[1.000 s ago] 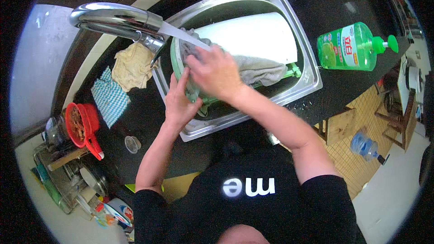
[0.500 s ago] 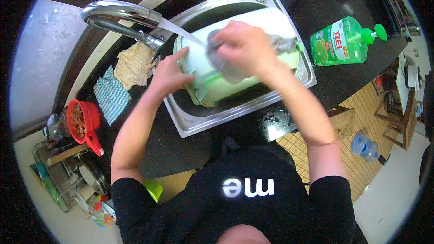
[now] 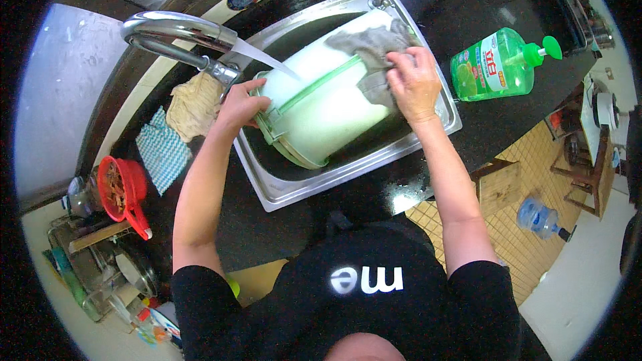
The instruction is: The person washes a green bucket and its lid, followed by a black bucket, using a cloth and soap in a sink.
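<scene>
A large white plastic bin with pale green trim [image 3: 328,103] lies on its side in the stainless steel sink [image 3: 348,174], set into a black countertop [image 3: 468,7]. It fills most of the basin while water from the chrome tap [image 3: 177,35] runs onto its upper wall. The likeliest trouble looks to be the wet, smooth bin rolling or slipping against the steel, since it rests on a curved side and is steadied at one end only. Water striking that wall could also splash over the rim onto the beige rag [image 3: 194,103] and the blue checked cloth [image 3: 162,150] just left of the sink. The left hand [image 3: 242,101] is curled around the bin's green rim near the tap, fingers closed on the edge, forearm reaching up from the lower edge. The right hand [image 3: 414,80] presses a grey cloth [image 3: 374,47] flat against the bin's far end, fingers bent over the fabric, wrist angled inward. A green bottle of dish soap [image 3: 495,67] lies near, right of the sink.
</scene>
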A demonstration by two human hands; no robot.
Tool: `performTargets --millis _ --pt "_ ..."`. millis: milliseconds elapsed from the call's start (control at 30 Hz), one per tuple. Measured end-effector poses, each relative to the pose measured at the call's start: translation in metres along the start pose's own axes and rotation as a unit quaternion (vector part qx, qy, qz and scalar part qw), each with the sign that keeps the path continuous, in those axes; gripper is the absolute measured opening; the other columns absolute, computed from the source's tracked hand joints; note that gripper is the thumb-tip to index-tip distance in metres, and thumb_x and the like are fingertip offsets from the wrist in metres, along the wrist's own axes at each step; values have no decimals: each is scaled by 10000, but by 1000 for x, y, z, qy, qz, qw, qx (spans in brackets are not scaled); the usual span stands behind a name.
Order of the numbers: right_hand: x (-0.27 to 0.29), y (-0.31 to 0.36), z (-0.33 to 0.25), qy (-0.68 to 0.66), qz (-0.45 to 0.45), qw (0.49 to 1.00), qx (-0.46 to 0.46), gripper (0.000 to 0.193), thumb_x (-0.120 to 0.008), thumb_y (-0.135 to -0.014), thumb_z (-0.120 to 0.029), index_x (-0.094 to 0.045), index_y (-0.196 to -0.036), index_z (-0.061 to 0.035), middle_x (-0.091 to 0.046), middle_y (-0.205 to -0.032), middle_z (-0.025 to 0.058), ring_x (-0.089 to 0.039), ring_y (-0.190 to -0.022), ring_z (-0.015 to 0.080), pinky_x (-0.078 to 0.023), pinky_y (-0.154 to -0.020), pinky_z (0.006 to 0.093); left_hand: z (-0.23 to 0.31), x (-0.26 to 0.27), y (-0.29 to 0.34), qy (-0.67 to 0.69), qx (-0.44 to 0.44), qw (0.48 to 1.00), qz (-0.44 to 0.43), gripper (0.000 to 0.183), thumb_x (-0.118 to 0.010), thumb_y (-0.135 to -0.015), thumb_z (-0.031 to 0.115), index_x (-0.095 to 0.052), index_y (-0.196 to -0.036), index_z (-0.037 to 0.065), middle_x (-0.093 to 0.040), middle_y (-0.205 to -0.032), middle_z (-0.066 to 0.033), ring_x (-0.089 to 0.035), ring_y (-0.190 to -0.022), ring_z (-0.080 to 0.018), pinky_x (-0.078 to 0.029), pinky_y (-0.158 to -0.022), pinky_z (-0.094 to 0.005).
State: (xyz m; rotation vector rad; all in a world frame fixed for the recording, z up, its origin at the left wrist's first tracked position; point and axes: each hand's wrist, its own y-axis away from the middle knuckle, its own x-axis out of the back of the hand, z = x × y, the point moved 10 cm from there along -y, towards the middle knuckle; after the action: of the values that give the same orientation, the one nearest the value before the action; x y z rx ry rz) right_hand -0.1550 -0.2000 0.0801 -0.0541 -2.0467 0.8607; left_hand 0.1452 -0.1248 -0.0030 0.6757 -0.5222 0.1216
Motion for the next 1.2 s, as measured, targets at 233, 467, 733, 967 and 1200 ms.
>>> performTargets --millis 233,467,733,967,1200 --pt "-29 71 -24 -149 -32 977 -152 241 -579 -675 -152 -625 -907 -107 -494 -879 99 -537 -799 264 -460 -670 377 -14 8 -26 -50 -21 996 77 619 -580 -592 151 -559 -1210 113 -615 -741 -76 -587 -627 -161 -506 -532 -305" --pt "-58 101 -141 -151 -75 969 181 175 -599 -676 -155 -613 -849 -178 -522 -855 48 -543 -777 219 -480 -567 301 -17 18 -31 12 -38 991 131 614 -596 -606 175 -558 -1218 143 -635 -804 -72 -595 -698 -168 -477 -592 -276" --pt "-23 97 21 -37 -62 995 -64 211 -627 -626 -63 -553 -821 -94 -481 -904 120 -483 -879 311 -425 -741 400 -23 18 -36 -17 -16 993 118 615 -608 -621 218 -547 -1228 138 -641 -976 -128 -597 -912 -225 -413 -864 -293" --pt "-23 116 94 26 -4 923 -385 308 -595 -721 -101 -463 -977 7 -503 -976 212 -500 -914 414 -401 -786 480 -16 22 -31 -105 -17 985 134 600 -586 -638 278 -544 -1228 172 -607 -1088 -176 -568 -1025 -300 -398 -913 -350" --pt "-80 154 63 -83 -202 839 -498 303 -538 -744 -205 -550 -873 69 -599 -882 298 -574 -875 447 -431 -829 487 -6 24 -23 -137 -18 978 158 590 -569 -648 301 -547 -1222 169 -595 -1114 -183 -560 -1043 -306 -393 -924 -348"
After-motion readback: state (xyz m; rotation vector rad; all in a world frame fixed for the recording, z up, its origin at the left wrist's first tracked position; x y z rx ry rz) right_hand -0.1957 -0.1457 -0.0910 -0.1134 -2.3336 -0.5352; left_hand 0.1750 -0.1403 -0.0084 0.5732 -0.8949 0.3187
